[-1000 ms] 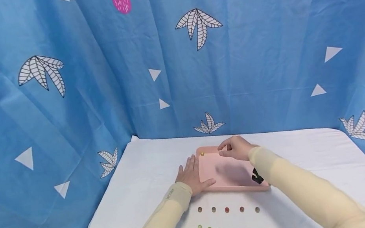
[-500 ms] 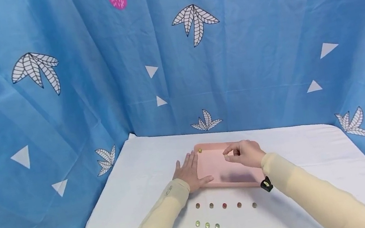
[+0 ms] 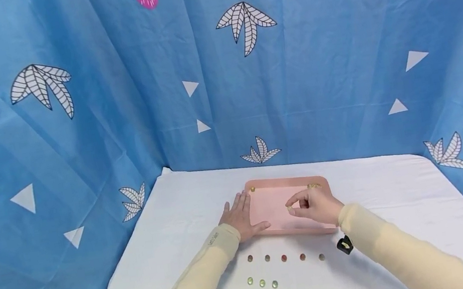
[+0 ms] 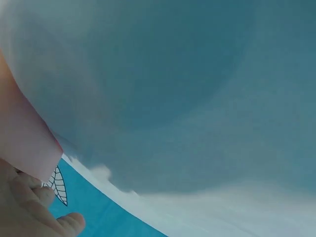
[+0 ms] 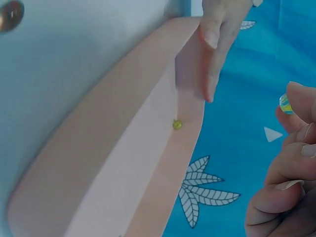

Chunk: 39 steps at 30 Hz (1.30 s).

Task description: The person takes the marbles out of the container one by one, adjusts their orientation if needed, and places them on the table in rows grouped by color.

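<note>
My right hand (image 3: 316, 205) is above the right half of a shallow pink tray (image 3: 295, 232), pinching a small clear marble (image 5: 285, 104) with yellow and blue streaks between thumb and fingertip. A yellow-green marble (image 3: 252, 189) lies inside the tray's back left corner. Several more marbles (image 3: 314, 185) sit along the back wall at the right, partly behind my right hand. Fingers straight and spread, my left hand (image 3: 240, 221) rests against the tray's left side, its thumb over the front rim. The left wrist view catches just part of that hand and the tray.
In front of the tray, a row of several dark and reddish marbles (image 3: 284, 258) lies on the white tablecloth (image 3: 194, 196). Nearer still are three green marbles (image 3: 262, 283). Blue patterned curtains (image 3: 316, 75) surround the table at the back and sides.
My right hand has come from the tray's back wall toward the front and slightly right, a marble pinched in it. Marbles at the back right now show. The left hand stays against the tray.
</note>
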Each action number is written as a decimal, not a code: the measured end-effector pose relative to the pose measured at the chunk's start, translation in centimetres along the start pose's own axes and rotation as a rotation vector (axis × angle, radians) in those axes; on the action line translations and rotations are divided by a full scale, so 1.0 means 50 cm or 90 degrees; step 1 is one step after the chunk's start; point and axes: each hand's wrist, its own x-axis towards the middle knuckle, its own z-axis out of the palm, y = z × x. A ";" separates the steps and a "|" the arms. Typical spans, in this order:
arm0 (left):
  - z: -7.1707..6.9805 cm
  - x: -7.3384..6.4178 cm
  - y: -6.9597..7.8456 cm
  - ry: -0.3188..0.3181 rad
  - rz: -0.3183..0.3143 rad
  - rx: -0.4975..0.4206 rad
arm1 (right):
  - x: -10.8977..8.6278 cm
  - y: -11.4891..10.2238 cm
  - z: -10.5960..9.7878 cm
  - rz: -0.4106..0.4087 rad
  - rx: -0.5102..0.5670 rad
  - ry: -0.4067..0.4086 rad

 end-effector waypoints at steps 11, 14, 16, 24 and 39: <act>-0.012 0.009 0.006 -0.007 -0.010 -0.014 | -0.043 -0.011 0.028 -0.013 0.000 -0.023; -0.012 0.007 0.006 -0.013 -0.012 -0.012 | -0.054 -0.019 0.045 -0.005 0.010 -0.065; -0.008 0.007 0.004 -0.015 -0.012 -0.010 | -0.062 -0.024 0.060 -0.007 0.006 -0.099; 0.004 0.008 0.000 -0.005 -0.002 -0.013 | -0.084 -0.040 0.099 -0.052 0.006 -0.155; 0.005 0.007 -0.003 -0.017 -0.006 -0.030 | -0.109 -0.034 0.142 -0.102 -0.035 -0.187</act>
